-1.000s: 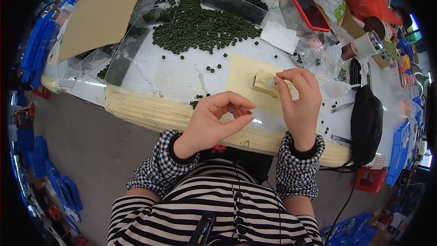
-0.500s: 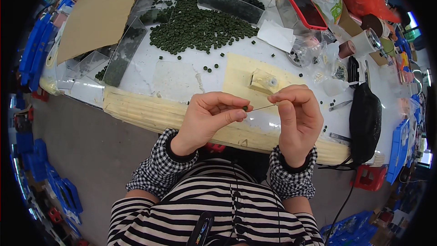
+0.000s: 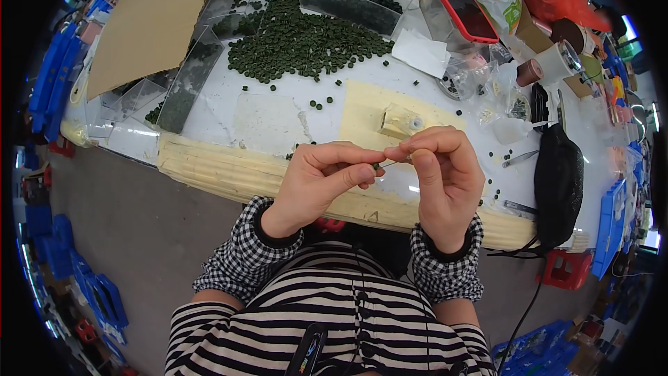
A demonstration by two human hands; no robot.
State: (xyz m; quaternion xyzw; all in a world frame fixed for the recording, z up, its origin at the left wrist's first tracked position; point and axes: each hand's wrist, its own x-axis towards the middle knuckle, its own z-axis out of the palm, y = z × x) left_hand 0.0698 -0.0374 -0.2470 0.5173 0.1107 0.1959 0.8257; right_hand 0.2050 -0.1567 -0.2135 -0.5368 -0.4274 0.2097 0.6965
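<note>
Above the table's near edge, my left hand (image 3: pixel 313 182) is closed, its thumb and fingers pinching a small dark green bead (image 3: pixel 376 166). Facing it, my right hand (image 3: pixel 445 184) pinches a thin needle-like rod (image 3: pixel 390 163) that reaches to the bead. Whether its tip sits inside the bead is too small to tell. The fingertips of both hands nearly meet. Just beyond them, a small cream taped block (image 3: pixel 402 122) with a pale round piece on it stands on a yellowish sheet (image 3: pixel 358 104). Farther back spreads a large pile of the same green beads (image 3: pixel 299 42).
Clear trays (image 3: pixel 348 10) of beads and a cardboard sheet (image 3: pixel 153 14) lie at the back and left. A red-cased phone (image 3: pixel 463 10), white tissue (image 3: pixel 421 53), tweezers (image 3: pixel 520 159) and black pouch (image 3: pixel 559 188) are to the right. A padded cream edge (image 3: pixel 216 167) runs along the front.
My right hand has shifted left toward my left hand, so less of the needle-like rod shows between them. The left hand stays almost in place with the bead.
</note>
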